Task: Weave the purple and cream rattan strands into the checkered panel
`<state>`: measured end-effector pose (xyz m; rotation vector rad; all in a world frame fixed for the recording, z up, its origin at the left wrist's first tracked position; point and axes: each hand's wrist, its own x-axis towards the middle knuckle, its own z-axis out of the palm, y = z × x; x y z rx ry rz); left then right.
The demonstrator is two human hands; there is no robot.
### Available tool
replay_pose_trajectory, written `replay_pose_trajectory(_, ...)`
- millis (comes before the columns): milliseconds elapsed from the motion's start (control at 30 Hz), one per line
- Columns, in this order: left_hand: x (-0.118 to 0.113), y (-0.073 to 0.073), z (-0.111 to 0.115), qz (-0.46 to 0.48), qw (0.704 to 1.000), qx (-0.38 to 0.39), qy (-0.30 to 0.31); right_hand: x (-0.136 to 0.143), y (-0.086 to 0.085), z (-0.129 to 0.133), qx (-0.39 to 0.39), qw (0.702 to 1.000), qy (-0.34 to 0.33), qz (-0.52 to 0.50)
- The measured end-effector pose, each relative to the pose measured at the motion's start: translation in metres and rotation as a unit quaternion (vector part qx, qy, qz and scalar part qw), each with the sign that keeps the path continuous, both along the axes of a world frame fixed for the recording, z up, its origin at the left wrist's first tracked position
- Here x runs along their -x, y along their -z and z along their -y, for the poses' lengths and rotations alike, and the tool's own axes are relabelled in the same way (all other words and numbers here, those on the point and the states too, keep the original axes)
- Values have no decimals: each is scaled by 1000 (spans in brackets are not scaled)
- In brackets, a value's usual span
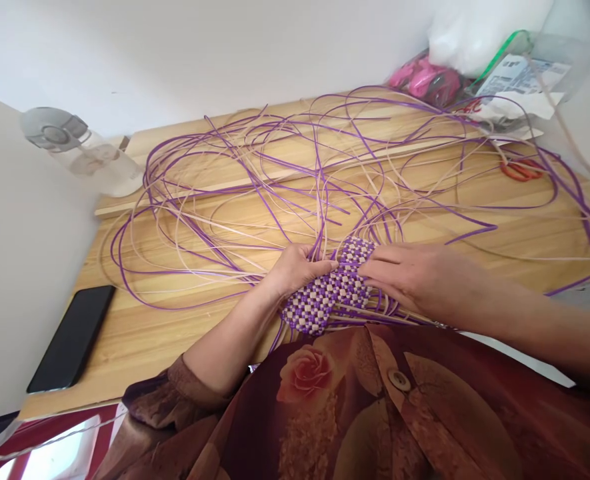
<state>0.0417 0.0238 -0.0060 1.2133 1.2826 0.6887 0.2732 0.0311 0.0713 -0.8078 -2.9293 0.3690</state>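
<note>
A woven piece [313, 305] in a purple and cream check lies at the table's near edge, against the patterned shirt. My left hand [299, 268] grips its upper left side, with the thumb pressed on top and strands rising beside the fingers. On the right side of the weave, my right hand [399, 272] has its fingers bent together at the edge; whatever its fingertips pinch is hidden. Long purple and cream strands [319, 167] fan out from the piece over the table, looping widely left and right. More strands stick out below the right hand.
A black phone [72, 338] lies on the wooden table [139, 340] at the left. Behind it stands a clear bottle with a grey lid [55, 129]. Orange-handled scissors [522, 171] rest at the right under strands. Pink items in plastic [427, 80] and papers [522, 77] sit at the back right.
</note>
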Motion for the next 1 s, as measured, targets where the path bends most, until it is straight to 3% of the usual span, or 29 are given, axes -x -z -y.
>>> replay_pose_trajectory(67,0,0,0,11,1000,7,-5,2,-3,-5,17,998,-27,46)
replay_pose_trajectory(133,-1,-1,1,40,999,14,-10,8,-2,-14,48,998,-23,29)
replay_pose_trajectory(233,-2,-3,2,99,995,19,-11,22,7,-33,76,996,24,-28)
replay_pose_trajectory(367,-4,-4,2,135,991,20,-10,35,19,-52,129,989,74,-18)
replay_pose_trajectory(600,-6,-3,2,141,989,47,-18,50,18,-56,123,989,77,41)
replay_pose_trajectory(667,-6,-3,2,142,988,62,-24,48,15,-57,91,993,76,8)
replay_pose_trajectory(767,-5,-4,3,159,982,98,-31,34,9,-53,-60,989,105,-90)
replay_pose_trajectory(833,-5,-5,4,172,978,114,-31,19,6,-48,-105,984,100,-99)
replay_pose_trajectory(933,-5,-6,3,185,974,129,-31,0,10,-37,-39,997,59,-23)
replay_pose_trajectory(1000,-5,-6,3,181,973,137,-35,-8,13,-30,6,998,67,-1)
